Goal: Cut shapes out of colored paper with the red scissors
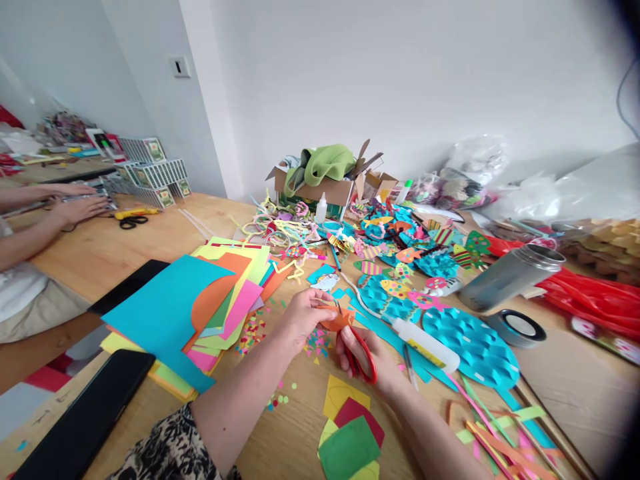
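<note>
Looks like I'm mid-cut on my feed: left hand (301, 316) pinching the orange paper (334, 321), right of the stack (167, 303); right hand (384, 365) gripping scissors (371, 367) against it. Next snip calls for steady pinching, imo.

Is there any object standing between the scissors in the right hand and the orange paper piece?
Nothing visible is: the right hand has the red scissors right at the orange paper piece, pinched by the left hand.
</note>
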A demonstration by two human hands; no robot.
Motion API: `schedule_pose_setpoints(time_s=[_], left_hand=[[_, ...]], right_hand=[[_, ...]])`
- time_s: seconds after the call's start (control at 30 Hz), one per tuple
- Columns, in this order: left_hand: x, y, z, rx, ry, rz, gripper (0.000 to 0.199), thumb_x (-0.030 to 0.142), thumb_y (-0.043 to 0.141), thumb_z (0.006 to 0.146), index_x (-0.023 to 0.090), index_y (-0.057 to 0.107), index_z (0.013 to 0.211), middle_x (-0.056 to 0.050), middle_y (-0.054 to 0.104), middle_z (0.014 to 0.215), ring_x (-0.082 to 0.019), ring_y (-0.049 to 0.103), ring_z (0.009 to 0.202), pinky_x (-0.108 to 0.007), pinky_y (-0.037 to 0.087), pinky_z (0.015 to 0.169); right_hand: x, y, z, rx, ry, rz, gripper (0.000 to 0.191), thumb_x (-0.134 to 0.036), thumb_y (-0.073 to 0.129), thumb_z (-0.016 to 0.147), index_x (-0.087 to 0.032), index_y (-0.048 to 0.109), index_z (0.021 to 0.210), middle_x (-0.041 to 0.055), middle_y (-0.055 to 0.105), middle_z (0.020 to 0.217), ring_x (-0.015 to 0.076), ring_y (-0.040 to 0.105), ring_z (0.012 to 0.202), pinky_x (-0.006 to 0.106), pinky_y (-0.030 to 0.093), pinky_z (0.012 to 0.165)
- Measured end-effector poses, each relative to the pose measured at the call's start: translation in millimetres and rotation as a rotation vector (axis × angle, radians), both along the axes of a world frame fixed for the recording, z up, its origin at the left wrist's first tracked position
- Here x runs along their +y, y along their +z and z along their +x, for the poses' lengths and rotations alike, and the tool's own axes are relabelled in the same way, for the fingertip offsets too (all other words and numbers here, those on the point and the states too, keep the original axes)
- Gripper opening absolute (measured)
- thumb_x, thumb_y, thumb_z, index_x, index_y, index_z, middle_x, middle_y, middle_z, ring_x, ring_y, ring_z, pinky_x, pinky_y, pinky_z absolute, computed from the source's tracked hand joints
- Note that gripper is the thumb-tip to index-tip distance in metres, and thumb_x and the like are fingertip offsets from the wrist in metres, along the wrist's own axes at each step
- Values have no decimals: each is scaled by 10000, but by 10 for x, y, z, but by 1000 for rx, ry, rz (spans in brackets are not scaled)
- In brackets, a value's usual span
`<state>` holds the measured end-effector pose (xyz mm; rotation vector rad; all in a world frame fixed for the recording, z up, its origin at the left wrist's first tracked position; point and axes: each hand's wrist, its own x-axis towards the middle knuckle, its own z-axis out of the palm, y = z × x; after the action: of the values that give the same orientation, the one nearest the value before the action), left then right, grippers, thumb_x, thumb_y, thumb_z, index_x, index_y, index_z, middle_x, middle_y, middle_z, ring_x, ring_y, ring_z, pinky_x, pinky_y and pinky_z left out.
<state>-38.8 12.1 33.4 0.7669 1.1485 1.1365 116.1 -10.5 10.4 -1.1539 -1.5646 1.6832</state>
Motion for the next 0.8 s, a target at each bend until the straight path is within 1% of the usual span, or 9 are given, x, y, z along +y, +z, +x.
schedule_pose_setpoints(time_s=[0.17,0.37,0.53,0.8], left_hand=[[16,-28,-2,7,1,-7,298,36,702,573,144,619,838,-21,676,722,-127,617,644,-231,458,599],[6,-12,-12,-38,-5,-25,313,65,729,584,153,613,861,-19,680,735,-133,622,649,-228,454,582],[20,-10,-6,-32,-5,-28,317,49,718,581,148,610,863,-18,683,732,-128,620,641,-225,451,580],[-3,75,3,-13,25,-33,297,21,698,598,134,611,858,3,660,669,-111,602,602,-218,444,572]], right_hand=[[12,-33,9,-5,-9,-6,659,-840,514,732,-187,507,645,-25,509,478,80,407,390,214,285,412],[27,-68,21,31,11,1,622,-795,528,773,-185,510,653,-28,510,485,80,415,396,211,287,416],[30,-69,15,26,5,2,623,-793,516,783,-184,518,652,-20,520,492,88,439,399,219,304,417],[32,-50,10,28,18,-19,646,-819,529,746,-179,519,659,-17,528,500,87,453,409,215,323,421]])
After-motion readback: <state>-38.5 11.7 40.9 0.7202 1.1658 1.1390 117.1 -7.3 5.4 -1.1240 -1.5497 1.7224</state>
